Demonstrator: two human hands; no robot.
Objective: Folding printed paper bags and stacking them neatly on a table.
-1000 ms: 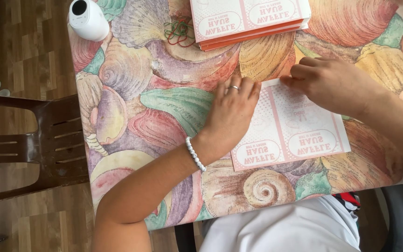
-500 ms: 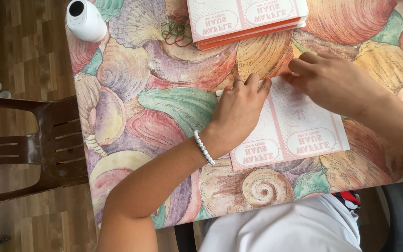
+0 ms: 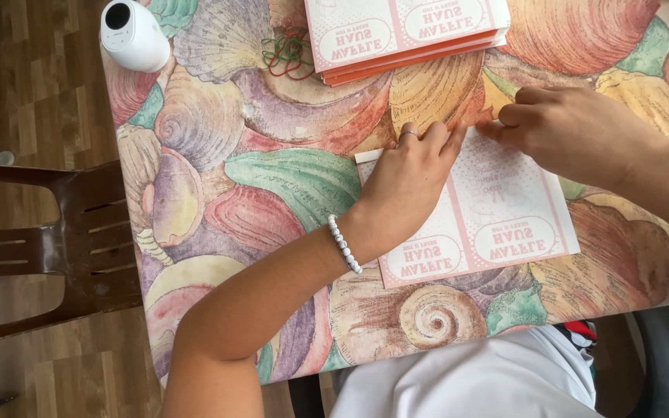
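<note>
Now the sheet (image 3: 497,224) lies flat on the table (image 3: 272,178), close to the near edge, in front of the person. It is a pale pink and white printed card, with two panels side by side, a thin line between them, and an oval label at the bottom of each panel. Its surface has fine dots. The far edge is under the two hands.

The left hand (image 3: 408,182) rests palm down on the left panel, fingers spread and flat, pressing on the card; it is not closed around anything. It has a ring on one finger and a white bead bracelet (image 3: 344,244) on the wrist. The right hand (image 3: 574,131) is at the far right corner of the sheet, fingers bent together, tips on the card edge. I cannot tell if it pinches the edge or only presses on it.

Compared with half a second ago, the left hand is a little more toward the far edge and its fingers are nearer to the right hand. The sheet is in the same place.

Further on the table, a stack (image 3: 404,35) of the same cards with orange edges lies well apart from the sheet. Just beside it on the left are some rubber bands (image 3: 288,54), red and green. A white round device (image 3: 133,35) stands at the far left corner. A brown chair (image 3: 56,248) is beside the table.
</note>
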